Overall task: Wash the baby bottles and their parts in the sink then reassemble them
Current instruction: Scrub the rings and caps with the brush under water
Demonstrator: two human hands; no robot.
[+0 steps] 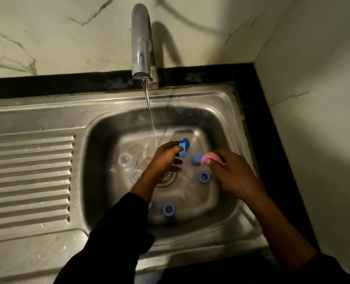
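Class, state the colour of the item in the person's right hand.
Pink; the item shows best in the head view.

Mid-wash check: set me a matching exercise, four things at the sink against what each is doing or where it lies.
1 tap
2 left hand
3 right hand
4 clear dome cap

A pinches a pink sponge
B lies left of the drain
C runs water
D holds a blue bottle part

Pairs: 1-C, 2-D, 3-A, 4-B
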